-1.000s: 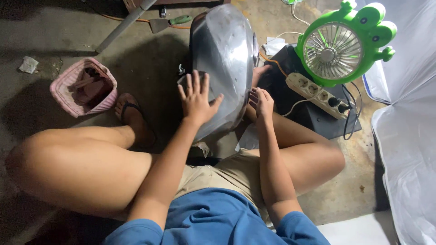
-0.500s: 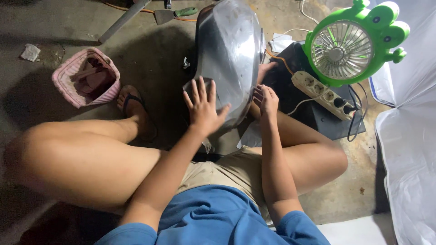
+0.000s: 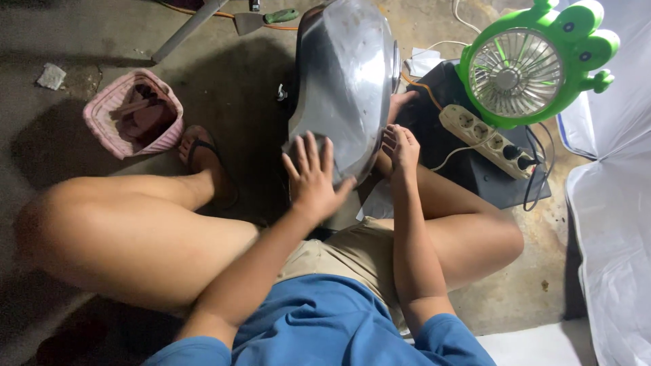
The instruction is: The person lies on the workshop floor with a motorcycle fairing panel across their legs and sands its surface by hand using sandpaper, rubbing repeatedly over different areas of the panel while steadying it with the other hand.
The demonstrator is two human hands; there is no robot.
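A grey metal fuel tank (image 3: pixel 349 81) with a dull shiny surface stands on end on the floor between my legs. My left hand (image 3: pixel 313 179) lies flat on its lower near end, fingers spread. My right hand (image 3: pixel 400 148) is curled against the tank's right edge, and what its fingers hold is hidden from me. I sit on the floor in tan shorts and a blue shirt, one foot in a sandal (image 3: pixel 207 163) left of the tank.
A green frog-shaped fan (image 3: pixel 525 68) and a white power strip (image 3: pixel 485 139) rest on a dark box at right. A pink basket (image 3: pixel 132 122) sits at left. A scraper with a green handle (image 3: pixel 264 19) lies at the top. White sheeting (image 3: pixel 610 224) covers the right.
My left hand has slid down the tank toward its lower near end. The view has shifted slightly; my right hand stays at the tank's right edge.
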